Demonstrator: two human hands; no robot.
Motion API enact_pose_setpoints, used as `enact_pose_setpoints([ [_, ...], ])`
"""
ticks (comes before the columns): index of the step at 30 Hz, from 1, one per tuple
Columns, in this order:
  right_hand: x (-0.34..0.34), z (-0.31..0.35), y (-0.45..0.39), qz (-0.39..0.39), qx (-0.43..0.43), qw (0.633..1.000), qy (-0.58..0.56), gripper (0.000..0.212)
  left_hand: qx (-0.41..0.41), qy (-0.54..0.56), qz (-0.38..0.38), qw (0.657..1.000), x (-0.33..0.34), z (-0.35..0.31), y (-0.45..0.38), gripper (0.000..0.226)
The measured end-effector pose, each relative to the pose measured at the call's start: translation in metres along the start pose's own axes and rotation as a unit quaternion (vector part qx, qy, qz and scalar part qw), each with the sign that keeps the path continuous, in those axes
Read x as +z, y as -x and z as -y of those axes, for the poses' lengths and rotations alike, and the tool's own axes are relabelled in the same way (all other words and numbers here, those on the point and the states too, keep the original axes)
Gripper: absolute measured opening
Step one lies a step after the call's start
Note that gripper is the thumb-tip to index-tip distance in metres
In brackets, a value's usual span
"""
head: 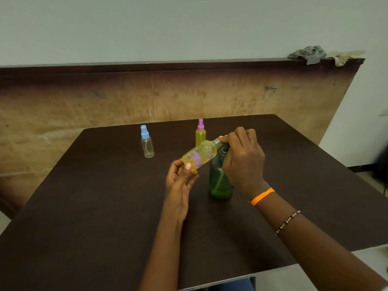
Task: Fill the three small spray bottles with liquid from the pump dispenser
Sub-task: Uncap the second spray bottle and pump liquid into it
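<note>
Obs.: the left hand [181, 179] grips the base of a small uncapped spray bottle of clear plastic holding yellow liquid, with a purple print on its side [199, 155]. The bottle is off the dark brown surface [84, 196] and tilted, its threaded neck pointing toward 2 o'clock.

The right hand [241, 158] is curled over the head of the dark green translucent pump dispenser [219, 179], with its fingertips at the small bottle's open neck. The spout itself is hidden under the fingers (cannot tell whether it sits inside the neck). The dispenser stands upright near the middle of the surface, a low level of liquid showing at its bottom.

At 12 o'clock from the dispenser, just behind the tilted bottle, stands a small pink-capped spray bottle filled with yellow liquid [200, 134]. At 10 o'clock, well apart, stands a small blue-capped clear spray bottle [147, 143], looking empty.

An orange band [262, 196] and a beaded bracelet [287, 222] are on the right wrist.
</note>
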State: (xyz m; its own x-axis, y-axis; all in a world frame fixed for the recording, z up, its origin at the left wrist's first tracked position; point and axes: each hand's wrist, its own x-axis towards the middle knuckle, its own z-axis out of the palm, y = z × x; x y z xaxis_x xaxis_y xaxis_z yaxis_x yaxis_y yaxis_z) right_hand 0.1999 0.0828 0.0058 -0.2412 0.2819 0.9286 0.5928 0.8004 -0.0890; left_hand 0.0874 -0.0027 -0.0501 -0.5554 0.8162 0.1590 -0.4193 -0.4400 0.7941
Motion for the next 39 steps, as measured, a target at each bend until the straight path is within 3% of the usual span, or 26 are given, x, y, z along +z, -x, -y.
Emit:
enact_pose_setpoints([
  [5, -0.007, 0.002, -0.010, 0.011, -0.008, 1.000, 0.000, 0.019, 0.001, 0.004, 0.005, 1.000, 0.001, 0.000, 0.000, 0.020],
  [11, 0.008, 0.005, 0.013, -0.021, 0.040, 0.999, 0.001, 0.028, -0.007, 0.029, -0.002, 1.000, 0.000, 0.001, -0.001, 0.024],
  [19, -0.008, 0.004, -0.011, 0.011, 0.014, 1.000, -0.002, 0.022, -0.003, 0.012, 0.004, 1.000, 0.003, 0.000, 0.001, 0.017],
  [24, 0.004, 0.001, 0.008, -0.034, 0.026, 0.999, 0.010, 0.033, -0.007, 0.014, 0.000, 1.000, 0.001, 0.003, -0.001, 0.017],
  [33, -0.009, -0.003, -0.009, 0.019, -0.040, 0.998, 0.036, 0.017, -0.009, 0.003, 0.003, 1.000, 0.002, -0.001, 0.003, 0.020],
  [39, -0.004, -0.003, 0.012, -0.006, -0.014, 1.000, 0.013, 0.027, -0.003, 0.006, 0.012, 1.000, -0.001, 0.003, -0.001, 0.017],
])
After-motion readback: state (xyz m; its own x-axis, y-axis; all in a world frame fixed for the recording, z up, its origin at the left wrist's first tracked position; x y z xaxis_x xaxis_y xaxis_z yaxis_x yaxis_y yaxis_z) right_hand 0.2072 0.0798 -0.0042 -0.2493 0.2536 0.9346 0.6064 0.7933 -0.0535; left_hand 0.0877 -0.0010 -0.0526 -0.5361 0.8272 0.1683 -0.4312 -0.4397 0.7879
